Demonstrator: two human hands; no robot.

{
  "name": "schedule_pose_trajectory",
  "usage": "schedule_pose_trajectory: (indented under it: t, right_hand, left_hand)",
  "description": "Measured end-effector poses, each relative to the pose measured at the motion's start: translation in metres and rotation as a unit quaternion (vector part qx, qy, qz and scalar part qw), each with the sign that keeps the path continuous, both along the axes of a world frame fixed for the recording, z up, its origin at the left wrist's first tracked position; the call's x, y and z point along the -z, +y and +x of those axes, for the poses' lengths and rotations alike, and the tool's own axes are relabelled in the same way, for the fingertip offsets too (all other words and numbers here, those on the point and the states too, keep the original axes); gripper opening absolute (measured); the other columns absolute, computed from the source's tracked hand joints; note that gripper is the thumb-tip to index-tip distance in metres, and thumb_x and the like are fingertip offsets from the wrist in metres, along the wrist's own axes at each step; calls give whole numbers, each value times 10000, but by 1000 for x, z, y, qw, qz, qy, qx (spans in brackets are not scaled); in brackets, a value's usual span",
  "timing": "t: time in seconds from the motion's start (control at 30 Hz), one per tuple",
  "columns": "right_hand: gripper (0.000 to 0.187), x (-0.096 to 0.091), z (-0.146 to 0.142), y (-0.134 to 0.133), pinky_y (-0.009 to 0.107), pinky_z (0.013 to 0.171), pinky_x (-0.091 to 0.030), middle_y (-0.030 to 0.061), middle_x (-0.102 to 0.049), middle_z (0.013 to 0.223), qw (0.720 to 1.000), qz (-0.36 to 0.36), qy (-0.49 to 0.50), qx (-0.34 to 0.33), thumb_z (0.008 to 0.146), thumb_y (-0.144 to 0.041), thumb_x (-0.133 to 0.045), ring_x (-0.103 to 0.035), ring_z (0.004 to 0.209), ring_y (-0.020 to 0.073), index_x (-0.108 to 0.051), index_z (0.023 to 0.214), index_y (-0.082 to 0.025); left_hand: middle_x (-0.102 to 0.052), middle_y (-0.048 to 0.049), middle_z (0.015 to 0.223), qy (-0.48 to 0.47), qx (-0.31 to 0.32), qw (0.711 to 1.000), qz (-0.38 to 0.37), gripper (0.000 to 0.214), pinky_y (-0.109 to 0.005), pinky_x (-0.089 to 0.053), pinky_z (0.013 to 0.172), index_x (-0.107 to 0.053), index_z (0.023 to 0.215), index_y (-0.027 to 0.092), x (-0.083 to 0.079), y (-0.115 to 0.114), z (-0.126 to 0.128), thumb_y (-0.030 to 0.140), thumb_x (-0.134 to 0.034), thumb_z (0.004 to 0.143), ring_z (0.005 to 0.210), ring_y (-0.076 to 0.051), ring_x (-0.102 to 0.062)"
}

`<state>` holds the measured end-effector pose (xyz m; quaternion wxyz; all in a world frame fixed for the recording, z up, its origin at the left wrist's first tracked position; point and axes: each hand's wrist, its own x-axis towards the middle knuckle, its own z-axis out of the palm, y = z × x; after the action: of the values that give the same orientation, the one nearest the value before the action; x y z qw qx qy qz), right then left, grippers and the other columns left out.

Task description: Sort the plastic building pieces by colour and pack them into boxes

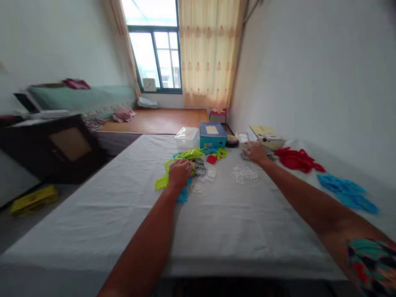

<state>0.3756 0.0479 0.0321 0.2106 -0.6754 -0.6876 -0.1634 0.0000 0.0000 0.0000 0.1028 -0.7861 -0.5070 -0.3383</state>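
A mixed heap of flat plastic pieces [198,159], green, blue, red and clear, lies in the middle of the grey-covered table [130,198]. My left hand [180,172] rests on the heap's near left side, fingers curled down over the pieces. A small cluster of clear pieces [244,174] lies to the right of it. My right hand [256,152] reaches farther out and lies palm down on some grey pieces near a white box [266,137]. What either hand holds is hidden.
A clear lidded tub [187,137], a blue box [212,135] and a round tin [232,141] stand at the table's far edge. Red pieces [297,160] and blue pieces [348,192] lie along the right wall. A dark cabinet [58,146] stands on the left.
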Motion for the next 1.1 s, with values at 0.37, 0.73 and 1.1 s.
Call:
schedule_pose_trajectory:
  t: [0.37, 0.73, 1.1]
  right_hand:
    - [477, 41, -188, -13, 400, 927, -424, 124, -647, 1213, 966, -87, 25, -242, 846, -412, -623, -521, 1155, 281, -593, 1257, -171]
    - [209, 31, -160, -31, 302, 805, -448, 11, -730, 896, 940, -57, 156, -298, 760, -301, -742, -599, 901, 196, -715, 958, -237]
    - [190, 14, -82, -27, 287, 755, -494, 26, -724, 908, 941, 18, 259, -219, 878, -345, -610, -637, 814, 165, -720, 988, -236]
  left_hand:
    - [-712, -47, 962, -14, -10, 1000, -9, 278, -350, -423, 905, -695, 838, 227, 1, 1, -1, 344, -463, 936, 968, -209, -603]
    - [-709, -50, 964, -8, 1, 1000, -16, 286, -363, -417, 906, -705, 868, 224, 1, 3, 0, 349, -457, 934, 982, -220, -602]
    - [-712, -52, 949, 11, 11, 1000, -6, 322, -355, -447, 877, -701, 861, 225, 6, 8, -4, 374, -427, 939, 950, -222, -616]
